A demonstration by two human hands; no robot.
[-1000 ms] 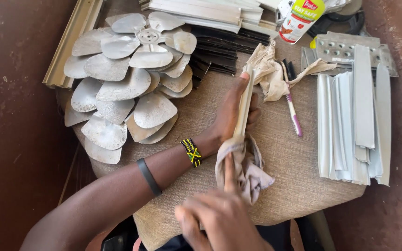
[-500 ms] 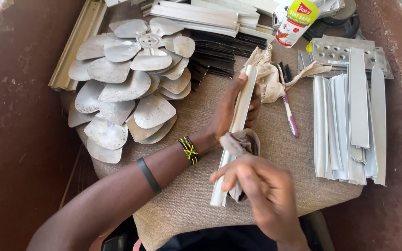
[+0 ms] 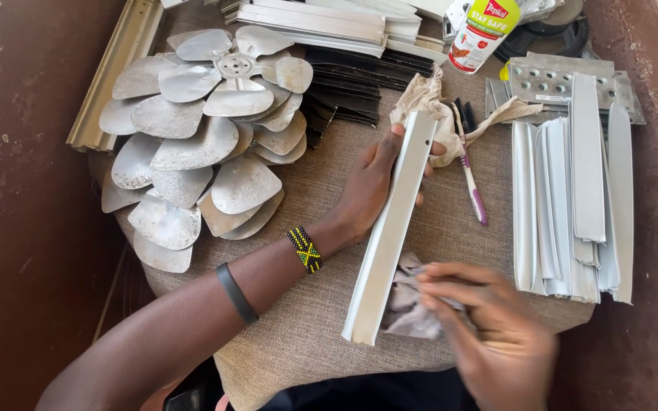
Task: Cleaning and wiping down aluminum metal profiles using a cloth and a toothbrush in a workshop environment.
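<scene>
Head view looks down on a table (image 3: 298, 335) covered with coarse beige cloth. The left hand (image 3: 371, 186) lies across its middle, fingers (image 3: 390, 144) wrapped around the upper part of a long pale metal strip (image 3: 390, 228), which runs tilted from the top near a crumpled cloth (image 3: 424, 99) down toward the person. The right hand (image 3: 489, 335), blurred, is at the strip's lower end, its fingers closed on a grey rag (image 3: 409, 304) that touches the strip's right side. On the left wrist sit a beaded bracelet (image 3: 305, 250) and a dark band (image 3: 236, 293). Left of the hands lies a heap of metal fan blades (image 3: 199, 144). To the right, well apart from the strip, lies a stack of similar pale strips (image 3: 573, 205). Between them rests a toothbrush (image 3: 470, 179) with a purple handle. A white bottle (image 3: 481, 34) stands at the top, beside a perforated metal plate (image 3: 550, 76).
</scene>
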